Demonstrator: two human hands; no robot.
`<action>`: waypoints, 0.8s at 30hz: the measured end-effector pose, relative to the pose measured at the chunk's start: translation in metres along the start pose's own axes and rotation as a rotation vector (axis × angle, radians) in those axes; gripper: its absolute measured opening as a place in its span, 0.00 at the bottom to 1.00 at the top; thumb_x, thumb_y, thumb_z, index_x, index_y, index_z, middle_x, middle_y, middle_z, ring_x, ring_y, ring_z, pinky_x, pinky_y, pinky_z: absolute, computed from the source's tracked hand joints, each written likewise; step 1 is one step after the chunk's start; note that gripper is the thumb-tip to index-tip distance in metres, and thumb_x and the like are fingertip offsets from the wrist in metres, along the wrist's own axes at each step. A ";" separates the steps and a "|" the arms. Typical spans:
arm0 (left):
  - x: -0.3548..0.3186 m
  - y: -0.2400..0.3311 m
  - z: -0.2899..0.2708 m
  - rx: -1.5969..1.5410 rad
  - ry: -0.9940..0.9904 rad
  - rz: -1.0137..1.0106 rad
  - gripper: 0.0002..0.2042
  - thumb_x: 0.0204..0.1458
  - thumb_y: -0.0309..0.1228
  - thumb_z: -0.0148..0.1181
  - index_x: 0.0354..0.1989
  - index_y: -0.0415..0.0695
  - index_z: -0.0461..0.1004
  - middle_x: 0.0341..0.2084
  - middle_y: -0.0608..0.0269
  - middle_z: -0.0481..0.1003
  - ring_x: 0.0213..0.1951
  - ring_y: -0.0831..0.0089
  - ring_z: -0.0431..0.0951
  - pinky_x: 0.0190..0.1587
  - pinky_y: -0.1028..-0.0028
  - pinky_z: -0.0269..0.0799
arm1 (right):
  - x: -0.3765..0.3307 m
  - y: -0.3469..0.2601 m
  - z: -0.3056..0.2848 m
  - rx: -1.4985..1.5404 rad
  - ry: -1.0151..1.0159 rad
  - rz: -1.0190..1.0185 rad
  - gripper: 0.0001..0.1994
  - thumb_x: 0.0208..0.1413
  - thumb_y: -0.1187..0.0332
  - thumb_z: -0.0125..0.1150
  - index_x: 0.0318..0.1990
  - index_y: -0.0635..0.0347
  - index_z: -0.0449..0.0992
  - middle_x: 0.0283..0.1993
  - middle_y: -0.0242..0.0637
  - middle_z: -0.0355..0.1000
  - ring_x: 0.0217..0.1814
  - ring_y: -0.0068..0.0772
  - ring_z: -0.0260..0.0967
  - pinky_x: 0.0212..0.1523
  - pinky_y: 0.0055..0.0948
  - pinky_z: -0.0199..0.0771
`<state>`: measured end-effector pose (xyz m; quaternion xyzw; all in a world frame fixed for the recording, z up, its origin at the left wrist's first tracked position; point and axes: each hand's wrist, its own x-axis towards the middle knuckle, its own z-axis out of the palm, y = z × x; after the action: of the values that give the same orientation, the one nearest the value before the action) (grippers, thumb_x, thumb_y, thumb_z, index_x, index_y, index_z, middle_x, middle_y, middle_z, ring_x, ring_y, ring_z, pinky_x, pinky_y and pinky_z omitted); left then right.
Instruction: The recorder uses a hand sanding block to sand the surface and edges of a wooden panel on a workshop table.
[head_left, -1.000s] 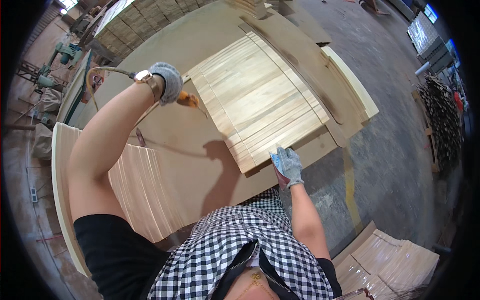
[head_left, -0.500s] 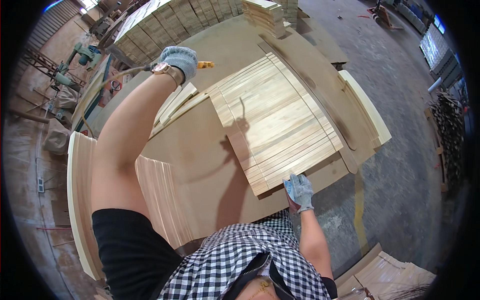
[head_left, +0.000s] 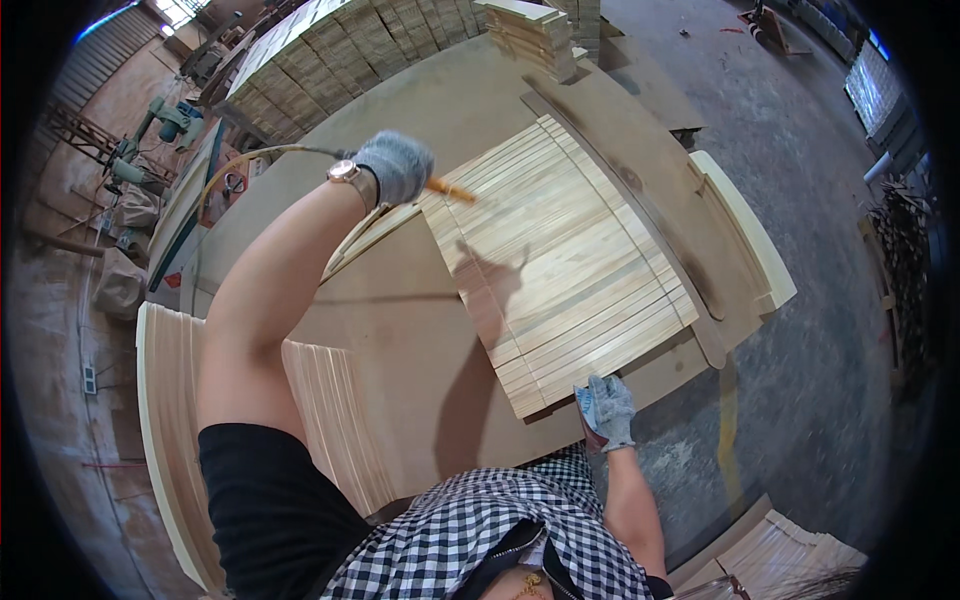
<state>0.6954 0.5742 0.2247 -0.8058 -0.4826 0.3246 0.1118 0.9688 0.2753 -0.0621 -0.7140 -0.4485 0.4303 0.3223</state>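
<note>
My left hand (head_left: 394, 168), in a grey knit glove, is raised over the far left corner of a row of pale wooden strips (head_left: 570, 250) lying side by side. It is closed round an orange hand tool (head_left: 452, 190) with a hose trailing behind; most of the tool's body is hidden in the glove. My right hand (head_left: 612, 410), gloved too, is at the near right edge of the strips. Its fingers are pressed on a folded sheet of sandpaper (head_left: 592, 436), reddish on one face and bluish on the other. Two lines cross the strips near their ends.
The strips lie on a brown worktable (head_left: 400, 400). A long narrow board (head_left: 640, 210) runs along their right side. Stacked wood stands at the left (head_left: 335, 420), the far edge (head_left: 360, 60) and the right (head_left: 745, 230). The yellow hose (head_left: 235, 160) arches in from the left.
My left hand has swept right and nearer with the orange tool, whose tip is now over the strips. My right hand stays at the near edge with the sandpaper.
</note>
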 end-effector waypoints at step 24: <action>0.023 0.039 -0.009 -0.389 -0.052 -0.128 0.11 0.43 0.31 0.52 0.33 0.43 0.77 0.28 0.51 0.77 0.32 0.57 0.78 0.35 0.62 0.74 | -0.005 0.026 0.001 -0.270 0.111 -0.388 0.09 0.51 0.62 0.57 0.31 0.57 0.71 0.24 0.43 0.66 0.25 0.48 0.65 0.25 0.41 0.64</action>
<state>0.7359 0.5749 0.2029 -0.7712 -0.5892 0.2379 -0.0380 0.9759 0.2610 -0.0828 -0.6737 -0.6123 0.2564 0.3249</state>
